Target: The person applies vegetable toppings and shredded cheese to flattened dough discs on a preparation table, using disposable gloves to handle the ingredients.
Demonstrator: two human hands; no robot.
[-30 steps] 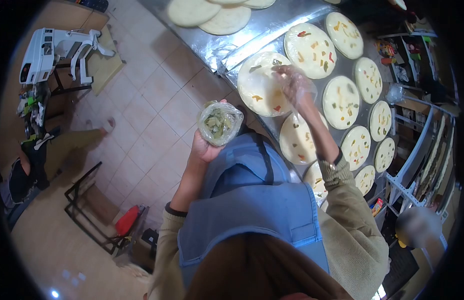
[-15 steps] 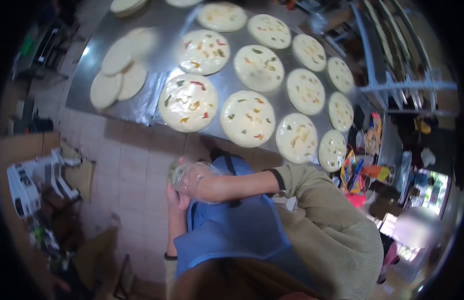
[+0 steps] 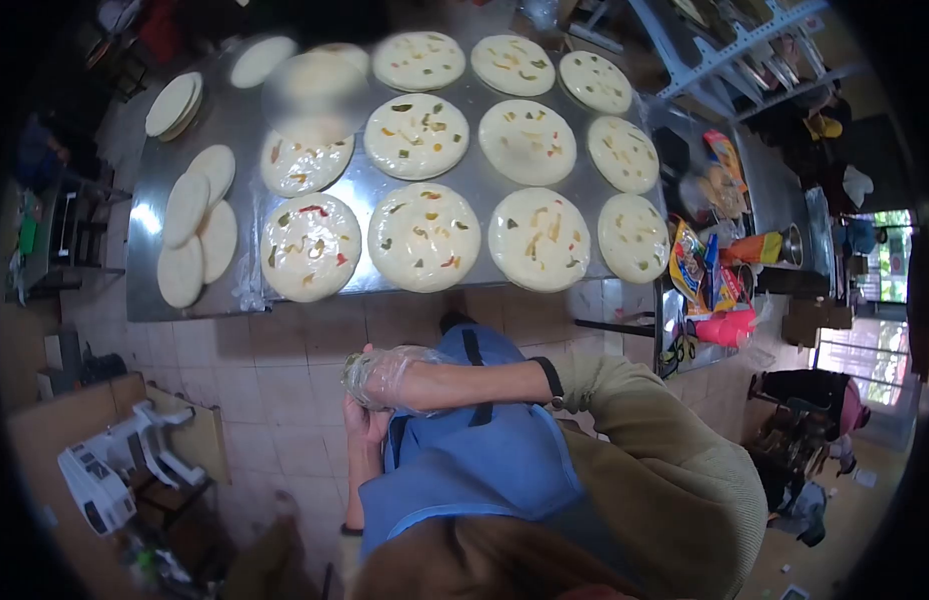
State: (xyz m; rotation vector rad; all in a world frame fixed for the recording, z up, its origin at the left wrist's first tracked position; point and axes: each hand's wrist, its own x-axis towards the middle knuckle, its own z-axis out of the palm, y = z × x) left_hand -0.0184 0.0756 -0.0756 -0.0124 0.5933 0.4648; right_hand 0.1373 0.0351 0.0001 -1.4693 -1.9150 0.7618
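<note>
Beside the blue apron [image 3: 475, 465], the left hand [image 3: 369, 420] grips a plastic-wrapped tub [image 3: 354, 373] from below; the plastic-gloved right hand [image 3: 405, 378] lies over it, its fingers too hidden to tell whether they are closed. Beyond, the bench [image 3: 243, 135] bears vegetable-topped dough rounds [image 3: 425, 238] in rows, with plain rounds [image 3: 188, 210] at left.

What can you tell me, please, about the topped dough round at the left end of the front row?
This dough round is a pale, flat disc scattered with red, orange and green pieces, including a long red strip near its far edge. Its surface looks glossy. It lies flat on the shiny metal table, close to the near edge, with crumpled clear plastic by its left side. The left hand and right hand are away from it.
</note>
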